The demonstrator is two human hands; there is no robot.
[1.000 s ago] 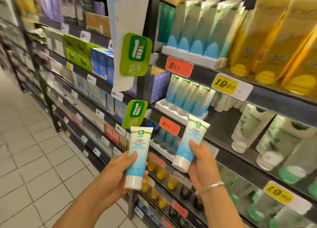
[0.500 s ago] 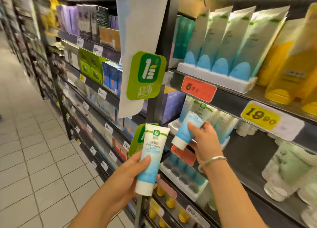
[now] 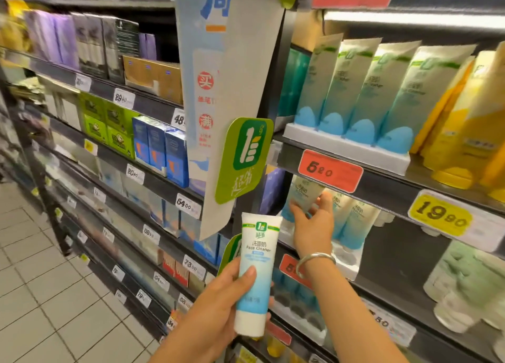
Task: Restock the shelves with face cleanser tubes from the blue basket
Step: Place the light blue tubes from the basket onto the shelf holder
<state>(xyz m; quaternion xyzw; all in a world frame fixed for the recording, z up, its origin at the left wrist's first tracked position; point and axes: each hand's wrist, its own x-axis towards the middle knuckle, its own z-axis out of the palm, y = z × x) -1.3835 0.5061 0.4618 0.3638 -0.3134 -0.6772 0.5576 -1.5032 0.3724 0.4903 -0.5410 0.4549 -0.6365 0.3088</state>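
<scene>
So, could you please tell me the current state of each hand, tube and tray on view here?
Left hand: grips a tube, off the shelf.
Held face cleanser tube: upright, cap down, unshelved.
Right hand: reaching into the shelf, fingers around a second tube.
Second tube: tilted, at the tray's left end.
White tray: partly filled, empty slots showing.
Upper tray's tubes: standing cap down.

One white-to-blue plastic face cleanser tube (image 3: 257, 274), labelled "Face Cleaner", is held upright, cap downward, in front of the shelving. A second matching tube (image 3: 302, 196) is positioned on the middle shelf, leaning slightly, just beside a row of identical shelved tubes (image 3: 352, 220) in a white tray (image 3: 347, 264).
</scene>
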